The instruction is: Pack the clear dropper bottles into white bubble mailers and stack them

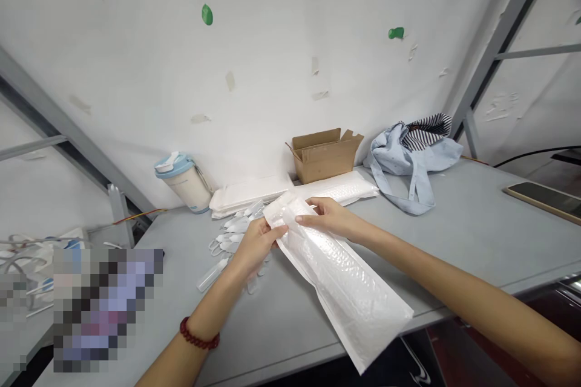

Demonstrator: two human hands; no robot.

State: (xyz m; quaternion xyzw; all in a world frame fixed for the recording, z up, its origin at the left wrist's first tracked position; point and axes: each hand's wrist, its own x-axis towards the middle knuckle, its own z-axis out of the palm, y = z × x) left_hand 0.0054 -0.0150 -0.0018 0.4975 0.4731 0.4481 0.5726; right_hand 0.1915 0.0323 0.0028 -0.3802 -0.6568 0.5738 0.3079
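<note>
A long white bubble mailer point(338, 281) slants from the middle of the grey table point(454, 236) down past its front edge. My left hand point(256, 242) pinches the mailer's upper left corner, fingers closed on it. My right hand point(329, 214) grips the upper edge from the right, fingers curled round the open end. Several small clear plastic items point(229, 233) lie on the table just left of my left hand, partly hidden by it.
Stacks of white mailers point(249, 193) lie by the wall, with an open cardboard box point(324, 154) behind them. A pale blue lidded cup point(181, 181) stands left. A light blue cloth bag point(415, 154) lies right, and a phone point(544, 196) rests far right.
</note>
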